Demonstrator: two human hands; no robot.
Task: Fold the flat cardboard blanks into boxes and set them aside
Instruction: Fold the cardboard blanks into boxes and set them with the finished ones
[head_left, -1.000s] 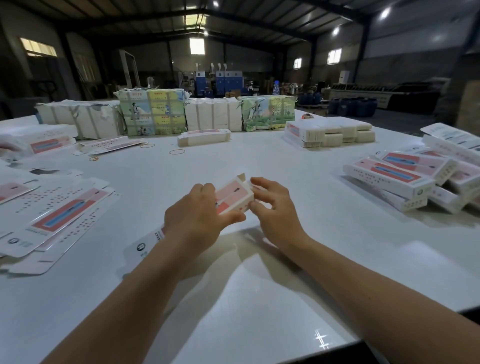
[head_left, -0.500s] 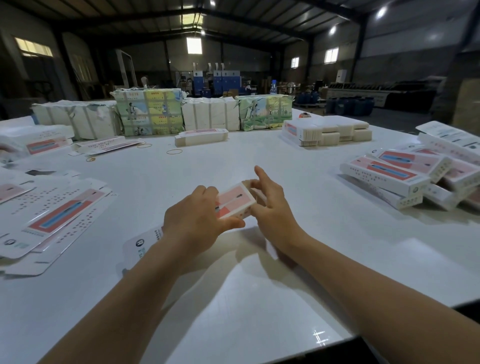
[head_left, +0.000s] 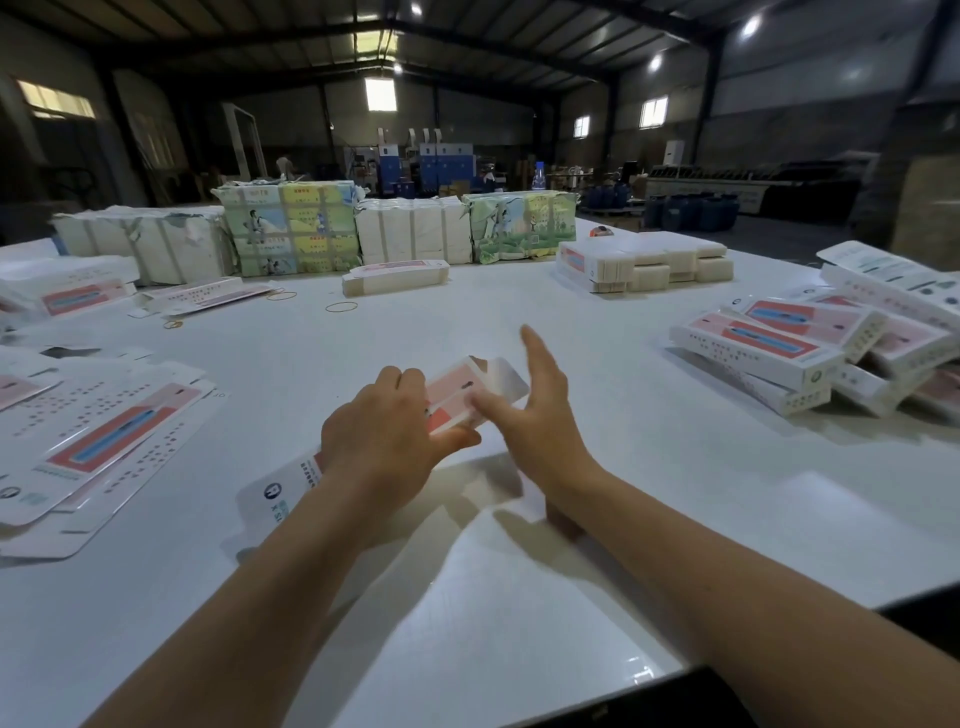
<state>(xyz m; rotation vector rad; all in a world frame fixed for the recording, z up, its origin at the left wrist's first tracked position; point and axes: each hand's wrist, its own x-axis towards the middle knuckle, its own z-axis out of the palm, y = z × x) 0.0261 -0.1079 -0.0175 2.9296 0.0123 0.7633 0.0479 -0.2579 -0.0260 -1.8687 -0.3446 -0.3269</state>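
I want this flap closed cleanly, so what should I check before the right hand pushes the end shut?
1. Left hand grips the box: ok.
2. Right hand open, fingers straight by the far end: ok.
3. End flap tucked in: not ok, it sticks out.
4. Near end closed: cannot tell, hidden by the left hand.
5. Folded boxes heaped on the right for setting aside: ok.

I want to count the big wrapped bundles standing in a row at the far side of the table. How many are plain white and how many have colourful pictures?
Plain white bundles: 2
Colourful picture bundles: 2
Total: 4
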